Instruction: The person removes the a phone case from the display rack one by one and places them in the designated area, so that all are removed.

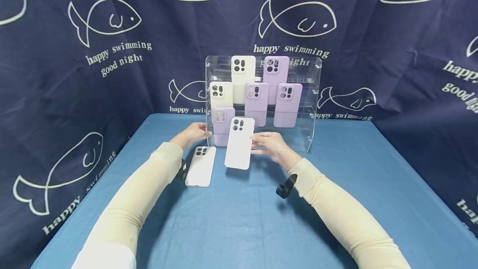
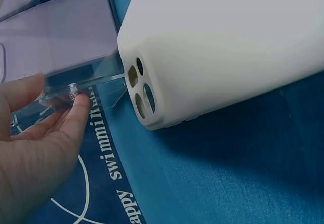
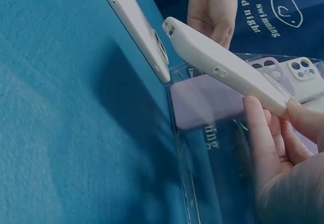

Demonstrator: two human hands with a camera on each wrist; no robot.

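1. While the right hand has it off the cloth, the matte white phone case with camera cutouts is just in front of the stand. Camera end up, back facing the wearer, long axis near upright in the head view, top tipped slightly right.
2. Right-hand fingers: thumb on one side, fingers on the other, pinching the case's right edge with barely any gap beyond its thickness.
3. Left hand: thumb and fingers nearly together, gripping the left side panel of the clear acrylic tiered display stand.
4. A second glossy white phone case lies on the plain blue tablecloth, back up, camera end toward the stand, right by the left wrist.
5. In the way: the held case covers a bit of the stand's lower front, beside the bottom-row pale purple phone case.
6. Head count on the stand: top row one white, one purple; middle one white, two purple; bottom one purple. So six there, eight cases total, four per colour, one stand.
7. Behind it all, navy fabric backdrop with white fish drawings.
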